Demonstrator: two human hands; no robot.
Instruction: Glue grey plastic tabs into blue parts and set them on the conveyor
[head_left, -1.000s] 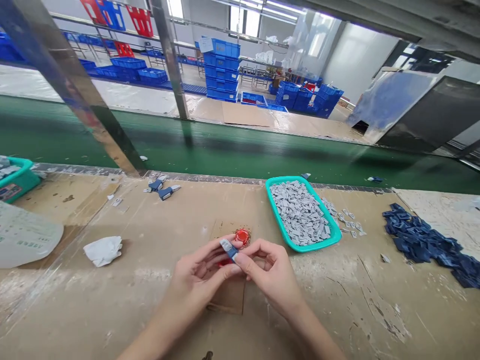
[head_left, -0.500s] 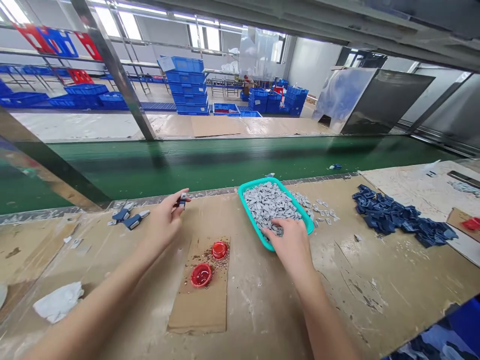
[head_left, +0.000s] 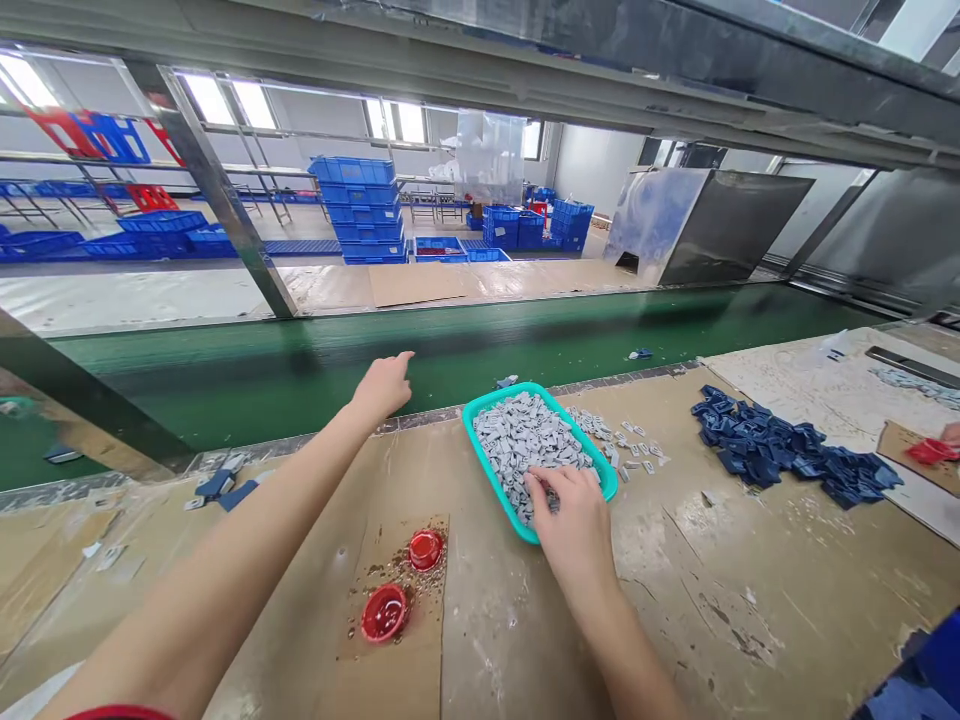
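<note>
At the far left of the bench, around the person's ten o'clock, two dark blue parts [head_left: 225, 488] lie just beside each other near the bench edge. Past that edge runs a single green conveyor belt [head_left: 225, 385]. The left hand [head_left: 384, 388] reaches out at eleven o'clock, over the belt, with its fingers loosely extended and nothing visible in them. Below it, one strip of cardboard [head_left: 397, 670] carries two red caps [head_left: 425, 549], set apart from each other among brown specks. The two hands are well apart.

At about twelve o'clock sits one teal tray [head_left: 480, 430], heaped with gray pieces [head_left: 517, 445] too many to count. The right hand [head_left: 574, 525] is down in that heap at the tray's near end, its fingers [head_left: 536, 487] curled among the pieces; whether they have closed on any, I cannot tell. Just beside the tray, at one o'clock, more gray pieces lie scattered on the bench.

Further right, at two o'clock, spreads one large pile of dark blue pieces [head_left: 780, 447], too many to count. At the far edge, a co-worker's hand [head_left: 952, 433] is next to a third red cap [head_left: 930, 452], on a second piece of cardboard [head_left: 896, 445].
</note>
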